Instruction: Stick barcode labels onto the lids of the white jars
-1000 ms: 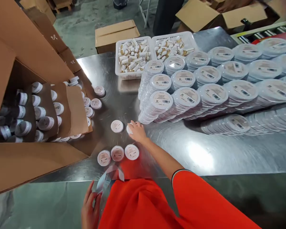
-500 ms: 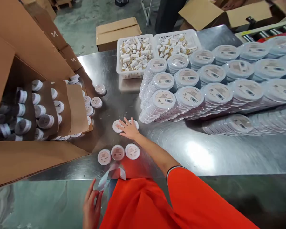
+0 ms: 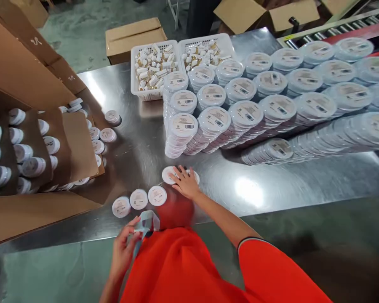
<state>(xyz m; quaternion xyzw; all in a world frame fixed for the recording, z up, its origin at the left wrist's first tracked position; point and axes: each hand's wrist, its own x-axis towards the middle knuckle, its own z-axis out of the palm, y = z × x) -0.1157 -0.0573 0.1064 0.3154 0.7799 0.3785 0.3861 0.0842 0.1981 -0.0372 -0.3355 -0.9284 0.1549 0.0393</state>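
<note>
My right hand [image 3: 185, 184] lies with fingers spread over two round white jars, label side up. The left jar [image 3: 166, 175] shows past my fingertips; the right jar [image 3: 196, 176] is partly covered. My left hand [image 3: 124, 244], at the table's near edge, pinches a translucent pale strip [image 3: 150, 216] that looks like label or tape backing; its lower end hangs down in front of my body. Between the hands, three jars stand in a slanting row: a left one [image 3: 121, 206], a middle one [image 3: 139, 199] and a right one [image 3: 157, 195].
Dense stacks of round labelled containers [image 3: 214, 120] fill the right of the steel table [image 3: 139, 143]. Behind stand two white baskets [image 3: 148, 96] of small bottles. On the left an open carton [image 3: 82, 141] holds white-lidded jars, with several loose ones [image 3: 108, 135] beside it.
My right hand has slid the two jars rightward and closer to me. My left hand has risen toward the table edge with the strip. The whole view has shifted to the right.
</note>
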